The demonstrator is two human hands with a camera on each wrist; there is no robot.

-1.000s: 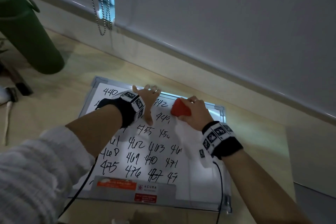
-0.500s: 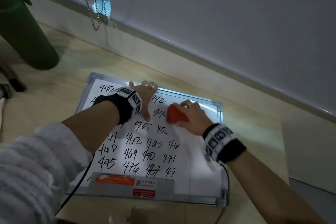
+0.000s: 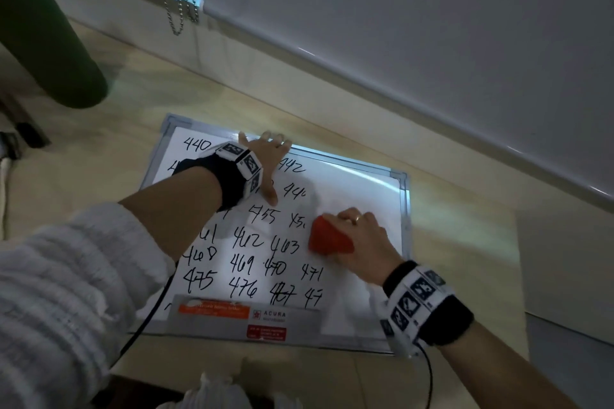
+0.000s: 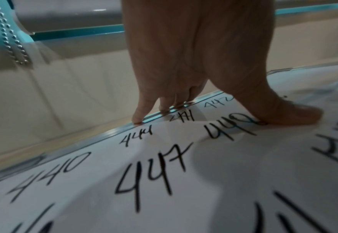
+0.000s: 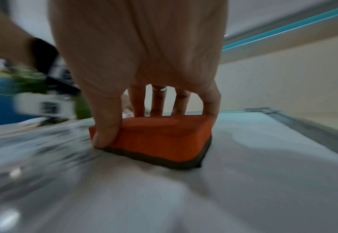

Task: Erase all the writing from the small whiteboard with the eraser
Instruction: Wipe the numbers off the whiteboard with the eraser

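Most of the writing is still on the whiteboard [image 3: 358, 183]; only its right strip, up to the far right corner, looks wiped, so I judge the job well short of half done. The board lies flat on the desk [image 3: 99, 183], near the desk's far edge under the wall.

My right hand [image 3: 362, 239] grips the red eraser [image 3: 329, 239], thumb on one side and fingers curled over the top, felt pressed flat to the board just beside the number 463, roughly mid-height toward the board's right edge. The right wrist view is blurred, so I can't read the grip in finer detail.

My left hand [image 3: 269, 159] lies spread and flat, fingers straight: fingertips [image 4: 138, 119] on the board's far frame, thumb down on the white surface. It holds nothing, just pins the board.

Risks from here, as I judge them:
- Left palm and wrist band sit over the numbers near the far left corner. Ink could smear onto skin, and those digits stay uncleaned unless the hand moves.
- Lifting that hand mid-stroke could let the board slide on the desk.
- Some numbers at the wiped edge are half cut (47, 45-something), so narrow strokes could leave fragments.
- The sticker strip along the near edge could snag the eraser.
- A cable trails from each wrist over the board's near edge and could drag.
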